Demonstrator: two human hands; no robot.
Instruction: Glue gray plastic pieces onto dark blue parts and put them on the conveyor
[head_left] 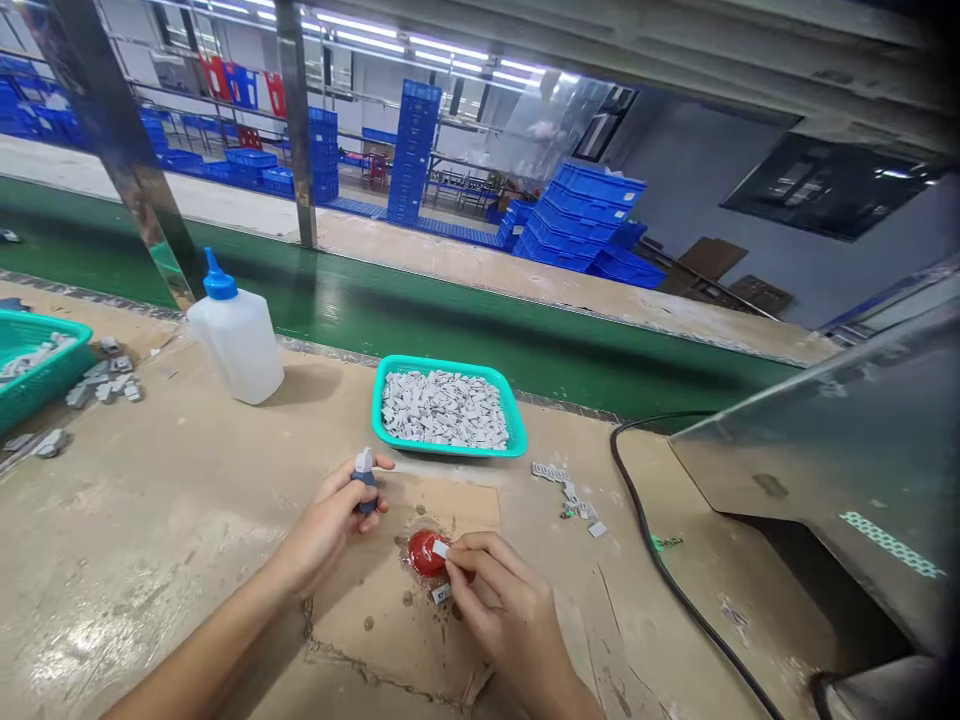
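My left hand (341, 510) is closed around a small dark blue and light grey plastic part (364, 482), its grey end pointing up. Between the thumb and fingers of my right hand (506, 595) is a small light grey plastic piece (441, 549). That piece is at a round red, glossy dish or pad (424, 555); I cannot tell whether it touches the red surface. Just below, another small grey piece (440, 594) lies on a stained cardboard sheet (382, 610). Behind the cardboard stands a turquoise basket (450, 450) full of small grey pieces (446, 405).
A white squeeze bottle (244, 345) with a blue cap stands at the left rear. Another turquoise basket (45, 372) and loose grey parts (105, 380) are at far left. A black cable (649, 540) and a metal housing (825, 480) lie right. Behind runs a green belt (337, 300).
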